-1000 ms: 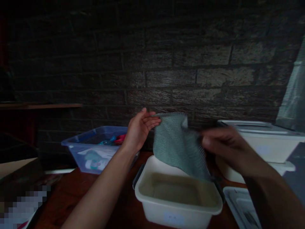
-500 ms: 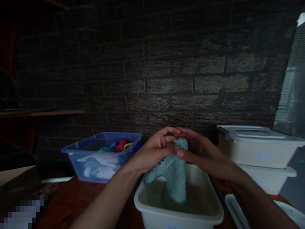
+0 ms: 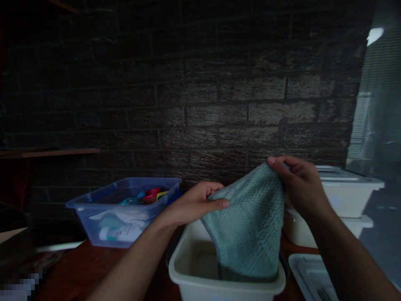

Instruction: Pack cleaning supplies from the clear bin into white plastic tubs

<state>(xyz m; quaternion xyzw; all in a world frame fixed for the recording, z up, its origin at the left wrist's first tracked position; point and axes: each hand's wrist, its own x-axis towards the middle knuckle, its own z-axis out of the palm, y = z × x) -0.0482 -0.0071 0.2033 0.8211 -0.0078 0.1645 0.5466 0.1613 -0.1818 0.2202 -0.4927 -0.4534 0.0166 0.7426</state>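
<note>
A green textured cleaning cloth (image 3: 250,221) with a dark checked edge hangs spread between my two hands. My left hand (image 3: 200,202) pinches its upper left edge, thumb in front. Higher up, my right hand (image 3: 297,179) grips the upper right corner between thumb and fingers. Below is a cream plastic bin (image 3: 188,267), and the cloth's lower part hangs down inside it. The cloth hides much of the bin's interior on the right.
To the left stands a clear blue tub (image 3: 125,209) with colourful items and a white bottle. Stacked lidded boxes (image 3: 347,196) are at the right, behind my right forearm. A loose lid (image 3: 310,271) lies beside the bin. A dark brick wall (image 3: 200,96) rises behind.
My hands have moved apart, the right one up and rightward. The cloth, bunched between them before, is now opened out. The view has shifted slightly.
</note>
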